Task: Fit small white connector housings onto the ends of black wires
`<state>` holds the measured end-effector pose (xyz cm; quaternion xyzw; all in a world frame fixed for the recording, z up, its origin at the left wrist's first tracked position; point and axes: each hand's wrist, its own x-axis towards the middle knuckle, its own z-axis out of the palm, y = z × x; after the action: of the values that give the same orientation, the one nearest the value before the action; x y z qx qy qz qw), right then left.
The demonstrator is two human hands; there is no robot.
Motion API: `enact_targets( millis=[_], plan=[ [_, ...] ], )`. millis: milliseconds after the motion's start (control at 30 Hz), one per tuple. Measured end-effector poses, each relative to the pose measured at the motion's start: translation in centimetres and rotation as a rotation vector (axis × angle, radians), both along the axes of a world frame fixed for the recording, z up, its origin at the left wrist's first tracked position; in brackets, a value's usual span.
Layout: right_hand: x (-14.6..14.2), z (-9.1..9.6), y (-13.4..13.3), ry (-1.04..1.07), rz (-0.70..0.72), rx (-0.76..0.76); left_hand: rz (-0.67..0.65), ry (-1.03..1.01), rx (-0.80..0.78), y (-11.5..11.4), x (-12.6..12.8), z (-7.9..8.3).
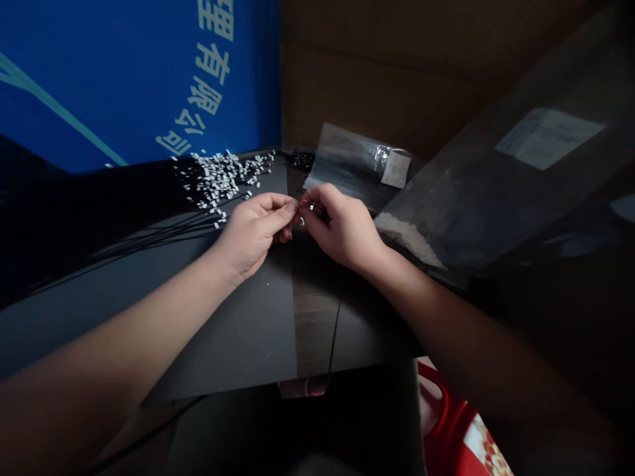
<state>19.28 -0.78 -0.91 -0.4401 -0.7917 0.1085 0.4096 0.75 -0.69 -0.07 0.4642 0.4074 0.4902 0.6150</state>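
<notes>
My left hand (pixel 258 228) and my right hand (pixel 342 221) meet over the table, fingertips almost touching. Both are closed in a pinch. Between the right thumb and fingers shows a small white piece (pixel 311 207), too small to name surely. What the left fingertips grip is hidden. Below the right hand a thin black wire (pixel 337 324) runs down over the table's front edge; whether it leads into the hand I cannot tell. Left of my hands lies a big bundle of black wires (pixel 143 241) with many small white connectors (pixel 218 178) on their ends.
A clear plastic bag (pixel 347 158) with a white label lies behind my hands. On the right a large clear bag (pixel 476 192) holds small whitish pieces (pixel 409 238). A blue printed panel (pixel 124 73) and brown cardboard (pixel 397 79) stand behind. Something red (pixel 446 410) is below the table.
</notes>
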Motion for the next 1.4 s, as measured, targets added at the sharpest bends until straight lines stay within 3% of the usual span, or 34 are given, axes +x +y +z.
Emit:
enact_targets(
  millis=[1400],
  plan=[
    [-0.20,-0.16,-0.33,0.087,-0.029,0.093,0.036,-0.001,0.025,-0.39,0.59,0.15]
  ],
)
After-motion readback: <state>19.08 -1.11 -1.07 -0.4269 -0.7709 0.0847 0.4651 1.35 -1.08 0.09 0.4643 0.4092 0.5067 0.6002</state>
